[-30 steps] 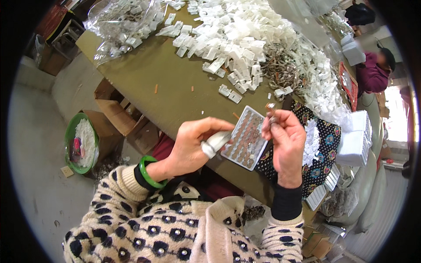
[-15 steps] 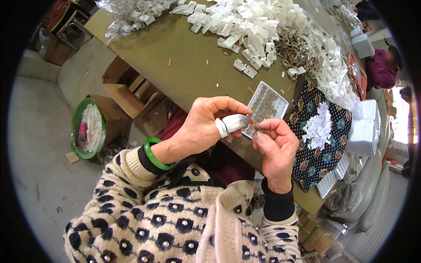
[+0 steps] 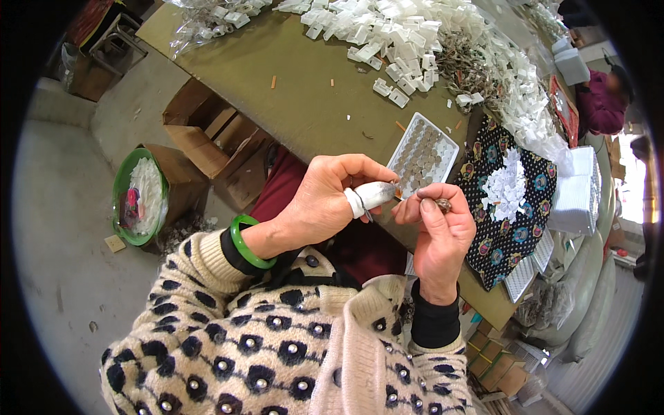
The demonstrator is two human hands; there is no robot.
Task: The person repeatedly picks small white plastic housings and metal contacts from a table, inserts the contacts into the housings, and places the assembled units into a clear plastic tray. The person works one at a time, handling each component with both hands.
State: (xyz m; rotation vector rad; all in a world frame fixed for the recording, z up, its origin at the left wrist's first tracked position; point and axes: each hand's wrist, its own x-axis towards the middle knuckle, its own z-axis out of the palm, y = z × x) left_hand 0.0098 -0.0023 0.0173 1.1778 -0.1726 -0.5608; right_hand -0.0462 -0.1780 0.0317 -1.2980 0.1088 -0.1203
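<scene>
My left hand (image 3: 325,190), its thumb bound in a white wrap and a green bangle round the wrist, is closed in a pinch at chest height. A tiny orange-brown piece (image 3: 397,194) shows at its fingertips, too small to name. Close beside it my right hand (image 3: 443,232) pinches a small brown lumpy piece (image 3: 443,205) between thumb and fingers. Just beyond the hands, a white tray (image 3: 453,149) lies on the table, holding rows of small round grey-brown discs (image 3: 422,149). The fingertips partly hide its near edge.
White plastic cases (image 3: 401,41) are heaped on the olive table (image 3: 297,104), beside dark twig-like scraps (image 3: 463,66). White flakes (image 3: 505,187) lie on a patterned cloth (image 3: 477,238). Stacked white trays (image 3: 577,194) stand right; a green basin (image 3: 117,187) and cardboard box (image 3: 187,145) stand left. Another person (image 3: 602,104) is far right.
My right hand has drawn slightly back from the left fingertips, and the brown lumpy piece now shows in its fingers. The left hand keeps its pinch.
</scene>
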